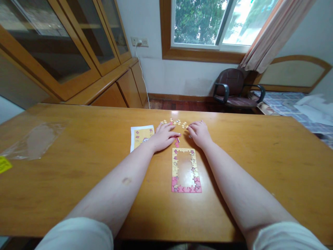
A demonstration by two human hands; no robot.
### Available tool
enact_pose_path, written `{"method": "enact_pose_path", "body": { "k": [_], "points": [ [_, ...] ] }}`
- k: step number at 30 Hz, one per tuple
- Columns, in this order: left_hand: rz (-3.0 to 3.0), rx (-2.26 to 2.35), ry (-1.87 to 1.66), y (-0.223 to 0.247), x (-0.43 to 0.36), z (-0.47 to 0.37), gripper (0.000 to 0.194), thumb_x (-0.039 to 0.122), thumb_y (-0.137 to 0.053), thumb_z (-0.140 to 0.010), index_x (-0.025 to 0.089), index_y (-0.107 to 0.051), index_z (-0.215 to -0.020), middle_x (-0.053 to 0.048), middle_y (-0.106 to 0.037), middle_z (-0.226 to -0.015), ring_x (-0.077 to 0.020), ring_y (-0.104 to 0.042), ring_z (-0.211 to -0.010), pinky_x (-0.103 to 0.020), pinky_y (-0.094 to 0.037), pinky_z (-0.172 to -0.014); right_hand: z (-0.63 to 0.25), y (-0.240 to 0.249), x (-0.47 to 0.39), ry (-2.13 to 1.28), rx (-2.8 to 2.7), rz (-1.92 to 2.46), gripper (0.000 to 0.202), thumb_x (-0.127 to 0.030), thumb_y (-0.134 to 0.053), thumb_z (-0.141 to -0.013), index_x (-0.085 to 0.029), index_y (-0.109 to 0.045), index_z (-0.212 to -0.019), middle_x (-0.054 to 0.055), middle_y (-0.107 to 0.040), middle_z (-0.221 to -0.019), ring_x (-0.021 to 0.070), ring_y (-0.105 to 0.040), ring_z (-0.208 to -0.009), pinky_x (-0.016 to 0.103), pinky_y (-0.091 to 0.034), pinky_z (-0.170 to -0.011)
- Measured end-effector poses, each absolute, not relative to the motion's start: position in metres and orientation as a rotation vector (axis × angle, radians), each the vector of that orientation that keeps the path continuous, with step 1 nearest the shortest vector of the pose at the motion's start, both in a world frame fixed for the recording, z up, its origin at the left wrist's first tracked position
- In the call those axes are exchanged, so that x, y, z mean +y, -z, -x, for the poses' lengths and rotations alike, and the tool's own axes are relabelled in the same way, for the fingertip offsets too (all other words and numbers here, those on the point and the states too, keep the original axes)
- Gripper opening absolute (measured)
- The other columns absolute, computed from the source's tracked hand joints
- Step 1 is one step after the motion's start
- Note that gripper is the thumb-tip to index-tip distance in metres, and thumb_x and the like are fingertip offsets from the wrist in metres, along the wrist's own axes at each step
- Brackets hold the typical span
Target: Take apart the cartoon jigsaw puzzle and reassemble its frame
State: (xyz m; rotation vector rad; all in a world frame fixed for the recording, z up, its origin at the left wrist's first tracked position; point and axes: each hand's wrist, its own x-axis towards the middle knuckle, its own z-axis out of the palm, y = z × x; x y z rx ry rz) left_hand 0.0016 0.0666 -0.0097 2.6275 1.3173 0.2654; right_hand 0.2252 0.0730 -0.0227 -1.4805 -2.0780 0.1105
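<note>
A rectangular puzzle border point(174, 170), yellow above and pink below, lies joined on the table with bare wood inside it. Beyond it, my left hand point(165, 137) rests palm down, fingers apart, fingertips beside a small group of pink puzzle pieces point(177, 143). My right hand point(200, 133) is closed, thumb and index finger together at a yellow puzzle piece point(187, 127). Several loose yellow puzzle pieces point(178, 122) lie scattered just past both hands. A printed picture sheet point(140, 133) with a white margin sits left of my left hand, partly covered by it.
The wooden table point(78, 166) spreads wide around the puzzle. On its left lie a clear plastic bag point(36, 140) and a yellow label point(4, 164). A glass-door cabinet point(85, 66) stands behind on the left. An office chair point(232, 88) is beyond the far edge.
</note>
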Motion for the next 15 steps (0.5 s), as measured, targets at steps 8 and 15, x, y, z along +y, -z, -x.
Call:
{"method": "enact_pose_path", "body": {
  "k": [8, 15],
  "points": [
    [-2.514, 1.713, -0.285, 0.021, 0.071, -0.004, 0.064, 0.055, -0.035, -0.092, 0.025, -0.028, -0.148, -0.007, -0.02, -0.158, -0.0326, -0.016, -0.144, -0.062, 0.0, -0.114, -0.223, 0.024, 0.074, -0.099, -2.071, 1.472, 0.033, -0.032, -0.039, -0.095, -0.019, -0.069, -0.089, 0.007, -0.07, -0.098, 0.0222, -0.058, -0.098, 0.041, -0.025, -0.107],
    [-2.457, 1.587, -0.291, 0.021, 0.075, -0.009, 0.06, 0.053, -0.033, -0.093, 0.023, -0.034, -0.144, -0.009, -0.044, -0.146, -0.031, -0.018, -0.144, -0.065, 0.006, -0.112, -0.217, 0.027, 0.076, -0.074, -2.025, 1.493, 0.036, -0.036, -0.038, -0.096, -0.019, -0.069, -0.09, 0.008, -0.07, -0.098, 0.0232, -0.057, -0.097, 0.039, -0.03, -0.102]
  ]
}}
